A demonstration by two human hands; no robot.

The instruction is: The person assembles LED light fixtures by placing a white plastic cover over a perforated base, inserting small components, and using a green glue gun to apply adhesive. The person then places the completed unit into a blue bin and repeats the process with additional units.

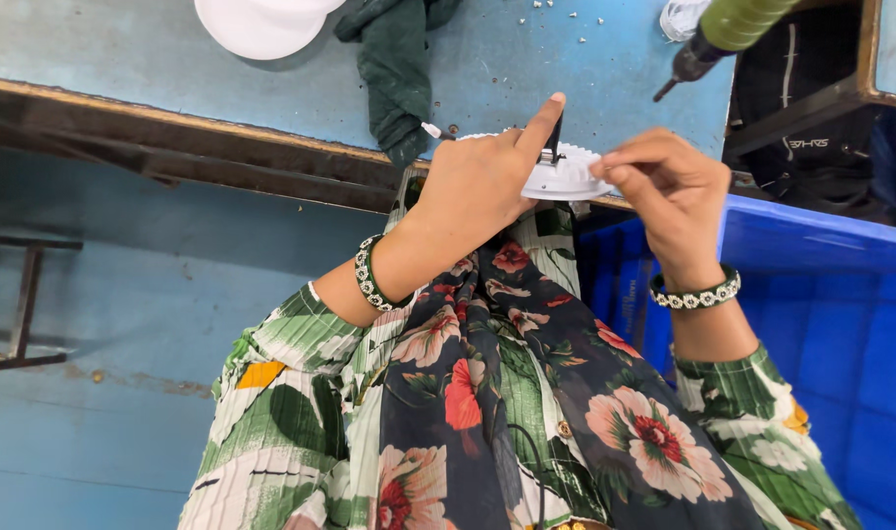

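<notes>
I held the round white plastic fitting (564, 175) at the counter (271, 88) edge, my left hand (477, 186) clamped around its rim, forefinger on its black clip, my right hand (664, 186) pinching the other side. It seemed light, rigid, best gripped by the rim.

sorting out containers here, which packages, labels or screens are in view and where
Crate: right of the person, under the right hand; big, blue plastic, open top.
Black bag: top right, under the bench; small white lettering on it.
No screens or signs; the white disc in the hands shows no label.
</notes>
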